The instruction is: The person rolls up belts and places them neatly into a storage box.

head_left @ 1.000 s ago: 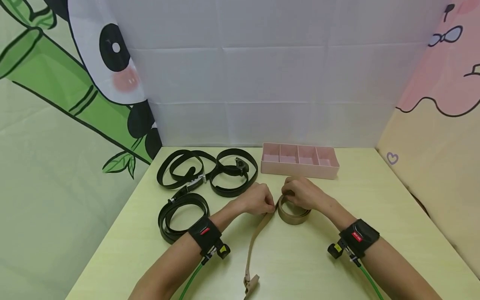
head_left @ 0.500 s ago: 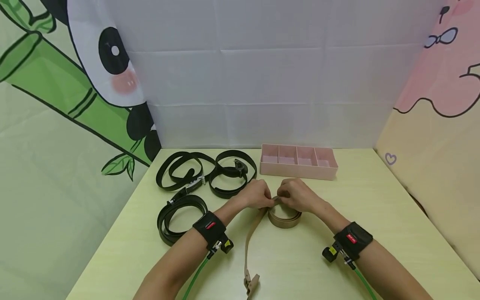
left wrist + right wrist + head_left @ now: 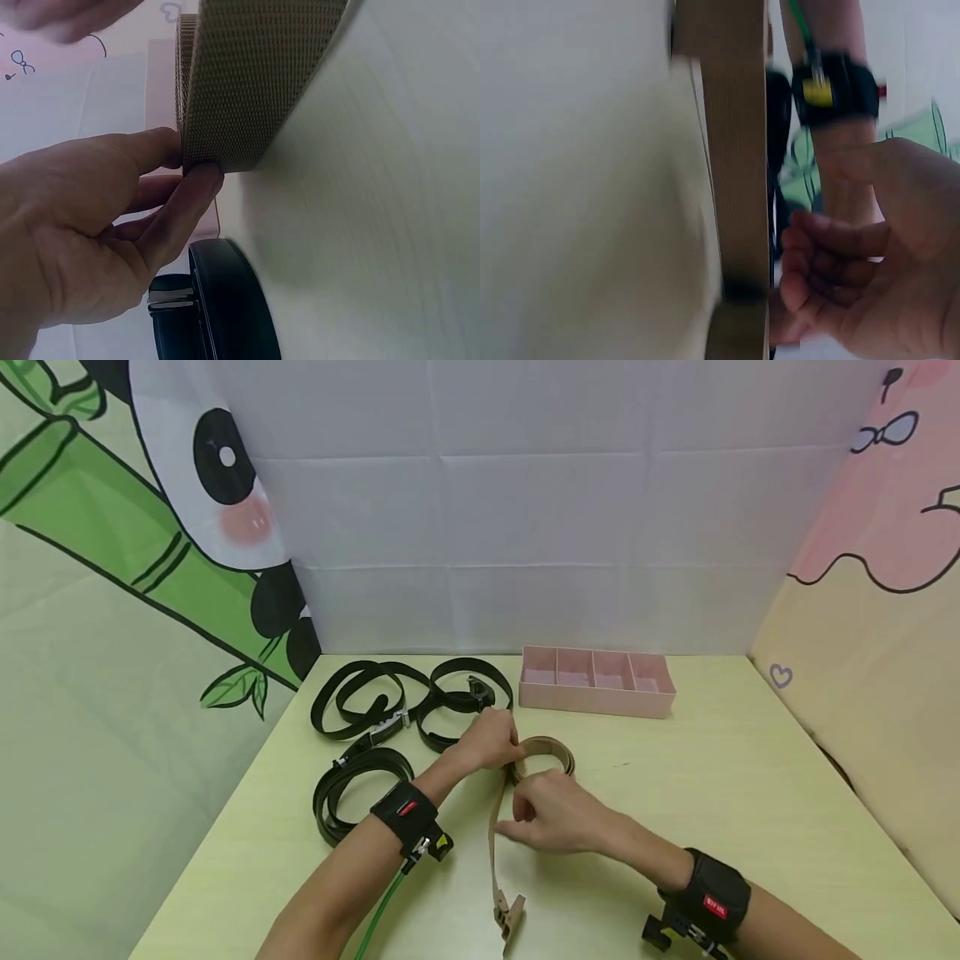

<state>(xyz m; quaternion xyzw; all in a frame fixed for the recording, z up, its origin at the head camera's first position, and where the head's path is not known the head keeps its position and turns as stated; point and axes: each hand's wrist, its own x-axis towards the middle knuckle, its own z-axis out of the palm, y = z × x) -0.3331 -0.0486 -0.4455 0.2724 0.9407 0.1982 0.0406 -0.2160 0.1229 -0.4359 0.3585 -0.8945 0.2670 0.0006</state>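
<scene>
A tan woven belt point(image 3: 562, 749) stands coiled on edge in the middle of the table, its loose end running toward me to a metal buckle point(image 3: 510, 916). My left hand point(image 3: 489, 740) pinches the left side of the coil; in the left wrist view, thumb and fingertips meet on the webbing point(image 3: 251, 90). My right hand point(image 3: 562, 814) hovers in front of the coil, beside the loose strap. In the right wrist view its fingers curl loosely, with a gap between them and the strap point(image 3: 739, 165), which looks blurred.
Several dark belts lie coiled to the left, among them a coil point(image 3: 375, 760) beside my left forearm and looped ones point(image 3: 330, 693) behind. A pink tray point(image 3: 596, 697) with several compartments stands at the back. A fabric backdrop point(image 3: 540, 510) rises behind the table.
My right hand has let go of the coil and come toward me, beside the strap. My left hand has moved back and left with the coil, and the strap hangs straighter.
</scene>
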